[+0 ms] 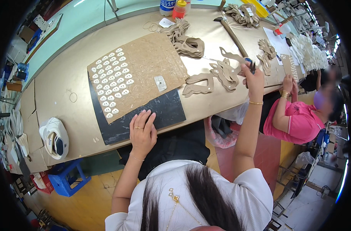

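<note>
My left hand (143,130) lies flat with fingers stretched on the near edge of a black board (165,109). On that board rests a brown sheet (144,57), with rows of small white oval pieces (113,77) on its left half and a small metal plate (160,83) at its right. My right hand (255,79) is raised over the right of the table, its fingers closed round a small dark tool (253,67); its exact kind is partly hidden. Just left of it lie tan cut-out shoe pieces (225,75). Another pair of tan pieces (198,84) lies by the brown sheet.
A hammer (233,36) lies beyond my right hand. Bundles of tan pieces (187,42) sit at the back, near a red bottle with a yellow cap (179,9). A white shoe (54,138) stands at the left. At the right, a person in pink (293,119) works at the table.
</note>
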Motion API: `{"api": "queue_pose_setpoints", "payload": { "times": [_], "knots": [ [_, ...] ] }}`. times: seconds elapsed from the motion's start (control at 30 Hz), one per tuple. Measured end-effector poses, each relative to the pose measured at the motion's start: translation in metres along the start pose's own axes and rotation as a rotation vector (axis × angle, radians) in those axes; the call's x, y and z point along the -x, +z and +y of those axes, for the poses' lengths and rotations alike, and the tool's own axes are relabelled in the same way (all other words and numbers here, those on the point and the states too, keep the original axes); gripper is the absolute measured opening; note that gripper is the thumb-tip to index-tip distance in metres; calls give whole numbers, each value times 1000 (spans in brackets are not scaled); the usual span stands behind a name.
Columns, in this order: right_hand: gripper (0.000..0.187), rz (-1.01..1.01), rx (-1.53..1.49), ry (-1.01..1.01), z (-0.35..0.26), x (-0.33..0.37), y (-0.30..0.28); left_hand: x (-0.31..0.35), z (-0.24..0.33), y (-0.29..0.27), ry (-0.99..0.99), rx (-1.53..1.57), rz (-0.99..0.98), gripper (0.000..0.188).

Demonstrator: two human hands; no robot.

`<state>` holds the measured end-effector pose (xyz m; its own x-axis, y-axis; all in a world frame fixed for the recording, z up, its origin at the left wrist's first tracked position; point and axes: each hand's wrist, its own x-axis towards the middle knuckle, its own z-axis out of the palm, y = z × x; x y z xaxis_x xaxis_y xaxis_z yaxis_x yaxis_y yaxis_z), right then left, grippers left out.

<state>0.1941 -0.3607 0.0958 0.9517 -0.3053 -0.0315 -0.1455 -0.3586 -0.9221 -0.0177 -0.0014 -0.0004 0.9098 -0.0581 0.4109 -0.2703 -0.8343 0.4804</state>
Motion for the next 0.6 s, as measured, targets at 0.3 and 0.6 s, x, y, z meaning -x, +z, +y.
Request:
{"api": "queue_pose_setpoints", "payload": {
  "times": [0.3, 0.6],
  "knots": [
    [47, 75, 563, -129, 65, 31, 3, -4, 7, -10, -74, 59, -45, 49],
    [26, -570, 456, -840, -29, 74, 189, -7, -17, -14, -116, -205, 58, 44]
  ]
}}
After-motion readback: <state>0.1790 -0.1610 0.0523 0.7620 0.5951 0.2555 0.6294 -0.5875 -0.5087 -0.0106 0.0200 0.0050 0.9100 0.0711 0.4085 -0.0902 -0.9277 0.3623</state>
